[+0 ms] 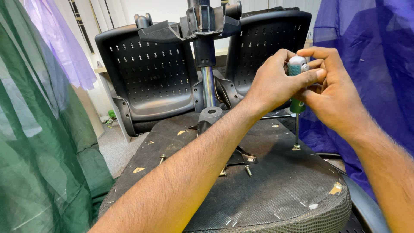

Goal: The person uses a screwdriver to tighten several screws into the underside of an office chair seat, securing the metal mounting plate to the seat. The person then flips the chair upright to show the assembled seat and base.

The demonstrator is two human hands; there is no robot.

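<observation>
While the left hand (276,82) and right hand (332,97) both clench the green-handled steel screwdriver (296,103), its upright tip sits on a screw (296,147) in the upturned black fabric-covered chair seat (258,190), black perforated plastic backrests (151,73) behind.

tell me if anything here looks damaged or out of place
Yes. The upturned seat has torn fabric patches showing tan underneath, one near its right edge. Loose bolts lie on it beside the bracket. Both hands, left hand and right hand, grip a screwdriver standing upright on a screw.
</observation>
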